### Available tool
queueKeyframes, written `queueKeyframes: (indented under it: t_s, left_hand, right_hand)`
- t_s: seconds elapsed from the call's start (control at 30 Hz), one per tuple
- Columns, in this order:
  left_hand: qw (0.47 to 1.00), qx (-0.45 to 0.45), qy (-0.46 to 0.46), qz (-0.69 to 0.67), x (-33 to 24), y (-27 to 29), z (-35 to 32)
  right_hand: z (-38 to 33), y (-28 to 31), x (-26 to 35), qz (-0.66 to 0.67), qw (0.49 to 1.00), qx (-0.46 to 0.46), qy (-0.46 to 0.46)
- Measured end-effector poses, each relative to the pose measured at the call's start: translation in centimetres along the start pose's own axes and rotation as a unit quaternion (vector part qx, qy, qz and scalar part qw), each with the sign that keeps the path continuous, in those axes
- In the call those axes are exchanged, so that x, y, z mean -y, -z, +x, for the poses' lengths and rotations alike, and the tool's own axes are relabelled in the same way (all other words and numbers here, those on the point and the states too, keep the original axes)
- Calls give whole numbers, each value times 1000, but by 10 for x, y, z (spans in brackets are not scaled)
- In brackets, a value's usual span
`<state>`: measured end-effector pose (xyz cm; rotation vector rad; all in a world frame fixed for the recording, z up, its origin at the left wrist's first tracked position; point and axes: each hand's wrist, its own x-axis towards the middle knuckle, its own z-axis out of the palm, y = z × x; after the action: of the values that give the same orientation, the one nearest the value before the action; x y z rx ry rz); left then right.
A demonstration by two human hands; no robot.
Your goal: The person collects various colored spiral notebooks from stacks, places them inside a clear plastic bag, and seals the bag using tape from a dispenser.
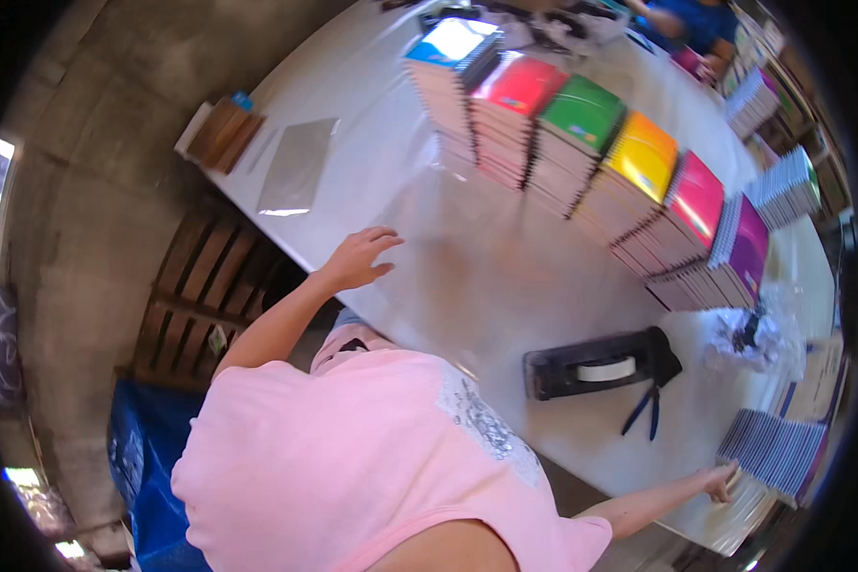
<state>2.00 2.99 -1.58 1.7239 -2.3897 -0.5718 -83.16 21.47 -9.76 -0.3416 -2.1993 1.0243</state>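
Observation:
My left hand [357,259] hovers over the near left part of the white table [429,315], fingers spread and nothing in them. My right arm stretches out to the far right. At its end my right hand [720,483] is beside a block of spiral notebooks [772,450] near the table's corner. Its fingers look apart, with nothing visible in them; whether they touch the notebooks I cannot tell. Tall stacks of spiral notebooks run across the table, topped by blue, red [517,84], green [582,112], yellow [643,157], pink [696,198] and purple [751,243] covers.
A black tape dispenser [591,367] and dark-handled pliers [643,412] lie at the near right. Clear plastic wrap [748,334] is crumpled behind them. A clear sheet [298,167] and brown blocks [224,133] lie at the left. A person in blue [691,24] works across the table.

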Motion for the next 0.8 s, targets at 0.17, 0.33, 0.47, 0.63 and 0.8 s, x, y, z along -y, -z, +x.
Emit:
queueKeyframes:
  t_s: [0.17, 0.33, 0.47, 0.63, 0.8]
  left_hand:
    - [991, 12, -47, 126, 33, -24, -20]
    - [995, 23, -38, 91, 35, -46, -18]
    - [996, 62, -13, 67, 29, -39, -33]
    - [997, -59, -44, -29, 48, 0, -9]
    - [953, -116, -66, -272, 62, 61, 29]
  right_hand:
    - [-100, 154, 182, 423, 872, 177, 172]
    - [-203, 228, 292, 529, 732, 336, 266]
    - [-366, 285, 378, 570, 490, 520, 407]
    - [-553, 372, 464, 350, 456, 452, 682]
    - [-600, 329, 465, 278, 455, 483, 695]
